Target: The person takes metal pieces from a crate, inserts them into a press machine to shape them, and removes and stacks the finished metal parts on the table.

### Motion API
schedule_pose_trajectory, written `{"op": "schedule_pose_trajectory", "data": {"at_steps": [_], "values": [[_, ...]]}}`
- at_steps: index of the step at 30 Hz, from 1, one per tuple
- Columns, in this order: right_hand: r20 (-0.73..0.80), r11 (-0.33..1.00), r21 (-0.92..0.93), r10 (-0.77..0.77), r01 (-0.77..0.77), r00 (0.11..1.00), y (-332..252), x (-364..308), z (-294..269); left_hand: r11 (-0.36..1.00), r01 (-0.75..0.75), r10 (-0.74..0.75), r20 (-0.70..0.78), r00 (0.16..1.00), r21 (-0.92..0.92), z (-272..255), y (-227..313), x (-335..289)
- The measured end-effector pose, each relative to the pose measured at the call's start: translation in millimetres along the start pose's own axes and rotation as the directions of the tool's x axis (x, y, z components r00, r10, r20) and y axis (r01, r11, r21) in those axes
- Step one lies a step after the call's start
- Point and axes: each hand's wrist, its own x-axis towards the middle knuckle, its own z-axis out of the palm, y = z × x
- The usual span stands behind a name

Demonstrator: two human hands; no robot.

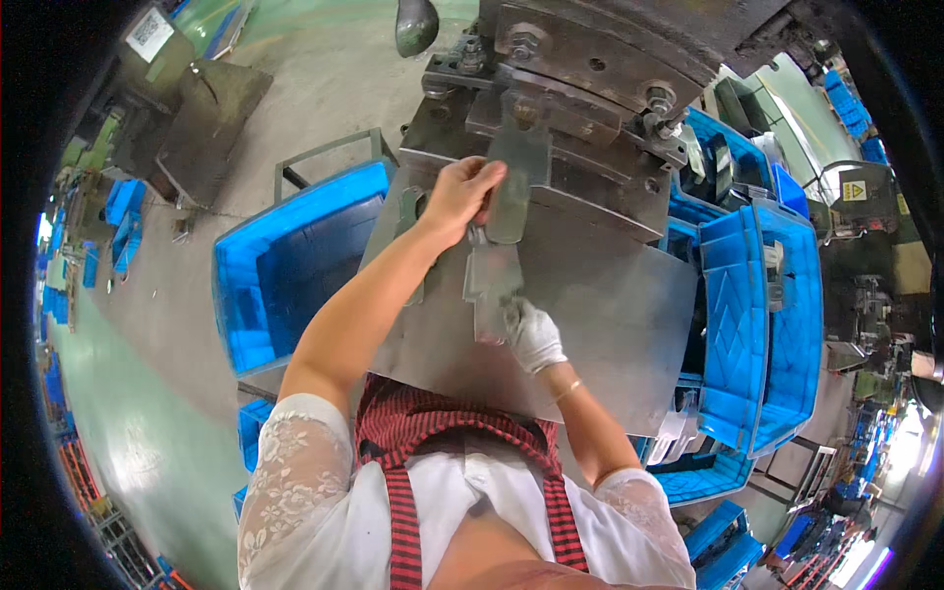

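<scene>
Over the steel worktable [610, 334], my bare left hand [460, 200] grips the left edge of a long flat metal plate [509, 211]. The plate's far end reaches in at the press tooling [590, 118]. Closer to me lie several overlapping flat metal plates [495, 270]. My right hand [534, 336], in a white glove, is closed at the right edge of the nearest of these, its fingertips pinching the metal. Left of my left hand another metal piece [411, 211] rests on the table, partly hidden by my forearm.
A blue bin [236, 285] stands left of the table. On the right are further blue bins [733, 329], some with metal parts inside. The heavy press [629, 44] fills the far side, and a dark rounded knob [417, 27] hangs beside it.
</scene>
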Motion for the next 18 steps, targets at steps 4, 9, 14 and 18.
{"op": "schedule_pose_trajectory", "data": {"at_steps": [4, 9, 14, 18], "values": [[-0.507, 0.921, -0.197, -0.388, 0.335, 0.77, -8.5, 57.6, -66.0, 0.992, -0.078, 0.076, 0.028, 0.997, 0.096, 31.2, -8.4, 54.2], [-0.343, 0.533, 0.819, 0.161, 0.211, 0.925, -66.0, 153.8, -81.5, 0.99, 0.01, 0.007, -0.124, 0.992, 0.14, 36.7, 0.7, 100.6], [-0.361, 0.477, 0.853, 0.249, 0.21, 0.899, -46.9, 182.1, -67.5, 0.548, 0.07, 0.12, -0.162, 0.98, 0.834, 7.9, 19.6, 84.5], [-0.44, 0.666, 0.711, 0.171, 0.225, 0.882, -25.9, 189.0, -66.4, -0.1, 0.123, 0.203, -0.1, 0.974, 0.987, -76.8, -3.8, -2.5]]}}
